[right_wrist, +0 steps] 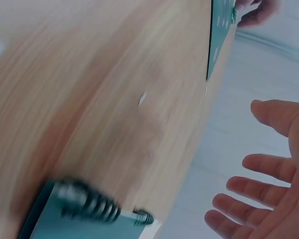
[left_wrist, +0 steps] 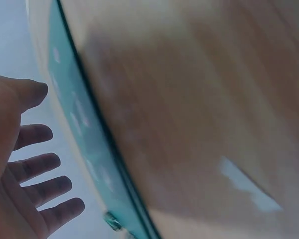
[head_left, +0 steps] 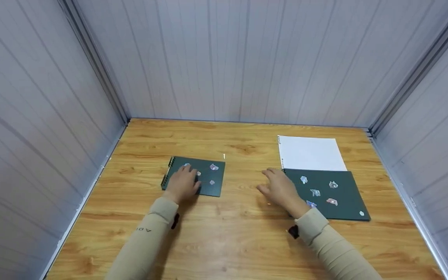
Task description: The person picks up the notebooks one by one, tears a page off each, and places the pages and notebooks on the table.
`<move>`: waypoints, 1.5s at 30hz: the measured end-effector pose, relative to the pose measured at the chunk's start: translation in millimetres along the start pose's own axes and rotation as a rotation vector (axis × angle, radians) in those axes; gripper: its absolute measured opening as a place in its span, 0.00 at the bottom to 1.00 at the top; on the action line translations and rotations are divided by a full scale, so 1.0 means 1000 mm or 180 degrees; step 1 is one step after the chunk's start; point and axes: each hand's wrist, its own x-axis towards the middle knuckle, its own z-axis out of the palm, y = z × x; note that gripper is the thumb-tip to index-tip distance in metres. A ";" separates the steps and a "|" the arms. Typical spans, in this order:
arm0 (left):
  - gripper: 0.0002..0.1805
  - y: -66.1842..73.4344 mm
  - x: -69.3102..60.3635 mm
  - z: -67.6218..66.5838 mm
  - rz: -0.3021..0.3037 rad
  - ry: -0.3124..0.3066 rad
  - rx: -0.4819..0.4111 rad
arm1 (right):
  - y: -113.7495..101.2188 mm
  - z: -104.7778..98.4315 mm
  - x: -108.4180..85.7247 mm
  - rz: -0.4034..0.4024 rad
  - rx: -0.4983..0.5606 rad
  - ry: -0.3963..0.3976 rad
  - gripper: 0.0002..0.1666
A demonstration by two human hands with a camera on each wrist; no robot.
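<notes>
Green left notebook [head_left: 207, 177] lies flat on the desk [head_left: 224, 241] beneath the left hand [head_left: 183, 182] in the head view; its coil [head_left: 168, 173] faces left, its long axis seemingly left to right. The right notebook [head_left: 325, 194] seems aligned likewise, beside the right hand [head_left: 282, 188], with paper [head_left: 310, 153] behind. Left wrist view: fingers spread, holding nothing. The cover should be light, stiff, rather slippery; best gripped at the edge opposite the coil. Right wrist view: fingers loosely apart, palm bare; the right notebook's rings [right_wrist: 97, 204] could snag.
</notes>
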 end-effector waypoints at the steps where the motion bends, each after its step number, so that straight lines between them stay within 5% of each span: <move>1: 0.27 -0.003 -0.001 0.001 -0.0014 0.0008 0.0010 | -0.002 0.003 0.001 -0.0058 0.0013 0.0005 0.35; 9: 0.34 -0.019 -0.006 0.006 -0.0163 -0.0176 -0.0073 | -0.017 0.022 0.003 -0.0245 0.0160 -0.0153 0.34; 17: 0.34 -0.018 -0.009 0.008 -0.0208 -0.0479 -0.0182 | -0.032 0.033 0.004 -0.0245 0.0243 -0.0515 0.41; 23: 0.34 0.001 -0.010 0.009 -0.0125 -0.0545 -0.0266 | -0.037 0.037 0.004 -0.0154 0.0317 -0.0616 0.42; 31: 0.31 0.038 -0.021 0.016 0.0231 -0.0332 -0.0129 | -0.041 0.042 0.005 -0.0110 0.0440 -0.0845 0.41; 45: 0.30 0.078 -0.029 0.025 0.0617 -0.0356 0.0116 | -0.036 0.050 0.007 -0.0150 0.0143 -0.1174 0.39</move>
